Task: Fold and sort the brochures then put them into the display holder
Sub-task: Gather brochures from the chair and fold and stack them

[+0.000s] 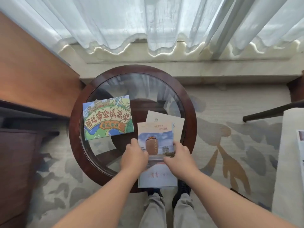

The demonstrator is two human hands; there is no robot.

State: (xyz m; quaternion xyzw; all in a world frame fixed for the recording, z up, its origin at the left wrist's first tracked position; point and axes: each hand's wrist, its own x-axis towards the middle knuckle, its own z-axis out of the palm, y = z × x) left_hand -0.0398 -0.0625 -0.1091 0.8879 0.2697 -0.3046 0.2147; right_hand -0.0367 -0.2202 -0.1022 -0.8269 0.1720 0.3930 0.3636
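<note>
A tall brochure with a brown jar picture lies at the near edge of the round glass table, its lower end hanging over the rim. My left hand grips its left edge and my right hand grips its right edge, fingers curled round the paper. Beneath it sits a pale cream brochure, partly covered. A colourful cartoon map brochure lies flat on the left of the glass. No display holder is in view.
White curtains hang behind the table over a stone sill. A wooden desk or cabinet stands on the left and a dark chair below it. On the right are a dark chair arm and a white surface with papers.
</note>
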